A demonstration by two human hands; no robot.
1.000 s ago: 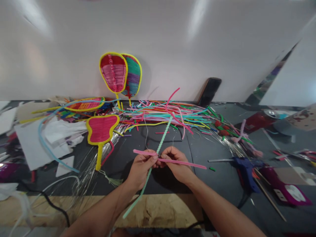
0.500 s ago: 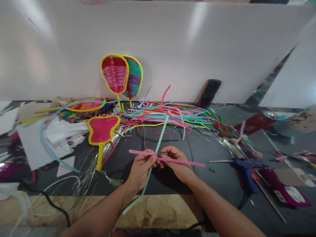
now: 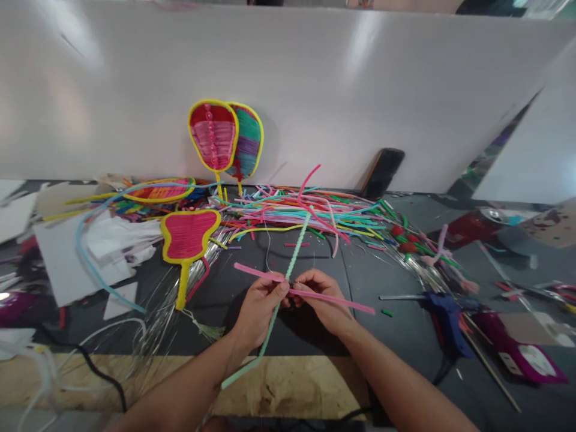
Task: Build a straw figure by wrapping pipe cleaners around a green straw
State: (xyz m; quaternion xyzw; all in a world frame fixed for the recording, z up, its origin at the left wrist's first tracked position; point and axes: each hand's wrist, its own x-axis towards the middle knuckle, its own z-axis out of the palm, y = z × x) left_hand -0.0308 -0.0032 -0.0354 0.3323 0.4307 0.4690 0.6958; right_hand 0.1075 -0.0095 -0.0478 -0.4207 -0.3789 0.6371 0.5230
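Observation:
My left hand (image 3: 261,306) pinches a mint-green pipe cleaner (image 3: 294,252), twisted in its upper part, at the spot where a pink pipe cleaner (image 3: 333,298) crosses it. The green one runs from the pile down past my left wrist, its lower end bent. Close against the crossing, my right hand (image 3: 321,294) has its fingers closed around the pink pipe cleaner. Both pink ends stick out, one to the left and one to the right. Something small and dark lies between my fingertips, too hidden to name.
Behind my hands spreads a pile of coloured pipe cleaners (image 3: 288,213). A pink-and-yellow fan (image 3: 191,237) lies to the left; two more fans (image 3: 213,141) lean on the white board. At right are a blue glue gun (image 3: 447,321), a red can (image 3: 470,228) and a phone (image 3: 384,171).
The pink pipe cleaner has tilted, its left end a little higher and its right end lower. My hands stay at the same crossing. The camera view has shifted slightly.

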